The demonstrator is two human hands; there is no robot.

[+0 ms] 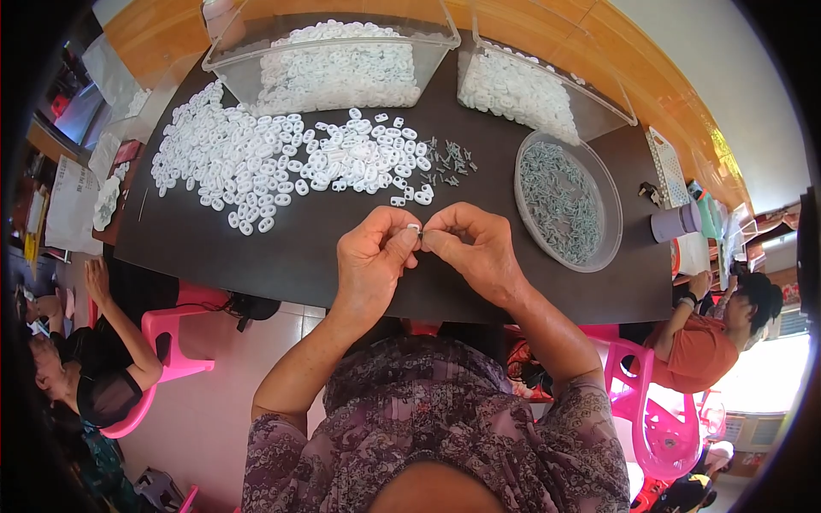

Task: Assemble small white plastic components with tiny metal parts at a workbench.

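Note:
Over the near edge of the dark table, my two hands meet fingertip to fingertip. Between thumb and forefinger my left hand [369, 261] pinches a small white plastic piece [414, 227], mostly covered by the fingers. My right hand [475, 253] is also closed in a pinch against it; a tiny dark bit shows there, too small to name. Just beyond my hands lies a heap of white oval two-hole plastic pieces [244, 150], with a smaller heap of them [363, 154] beside it. Several small grey screws [449, 161] lie loose to its right.
A round clear tray [610, 231] of grey screws stands at the right. Two clear bins, a large one [342, 73] and another [522, 85], hold white pieces at the back. Co-workers sit left [107, 359] and right [701, 342], near pink plastic chairs [663, 436]. A lilac cup [676, 224] stands far right.

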